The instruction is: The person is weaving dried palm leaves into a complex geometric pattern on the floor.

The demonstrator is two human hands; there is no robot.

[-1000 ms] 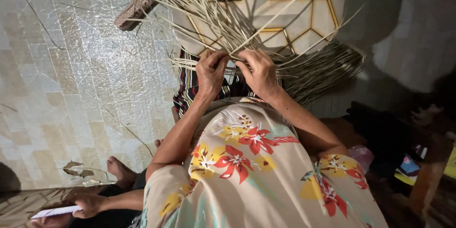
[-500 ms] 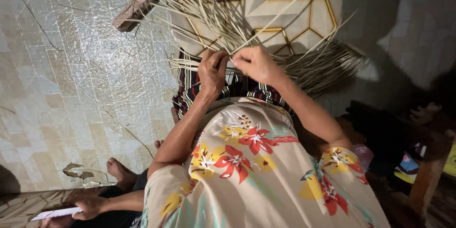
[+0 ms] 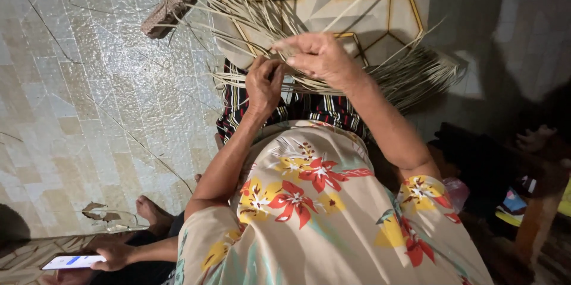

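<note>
Seen from the head camera, a person in a floral top bends over a fan of dry straw strips (image 3: 380, 74) spread across the lap. The left hand (image 3: 263, 83) is closed in a pinch on several strips where they gather over a striped cloth (image 3: 238, 104). The right hand (image 3: 319, 56) is raised just above the bundle, fingers curled loosely; it seems to draw one strand between thumb and fingertips, though the strand is too thin to make out for certain.

Loose ends of the strips splay upward and to the left, crossing a pale panel with gold lines (image 3: 369, 0) and reaching a brown woven piece (image 3: 166, 11) lying on the tiled floor (image 3: 89, 95). To the right the strips thicken into a dense sheaf that runs toward a dark, shadowed corner.

At the lower left, another person's hand (image 3: 116, 256) holds a lit phone (image 3: 74, 261), with a bare foot (image 3: 151, 213) just above it. Stray strands and a dry leaf (image 3: 98, 211) lie on the tiles. The floor to the left is otherwise open; the right side is crowded by dark furniture and clutter (image 3: 523, 202).
</note>
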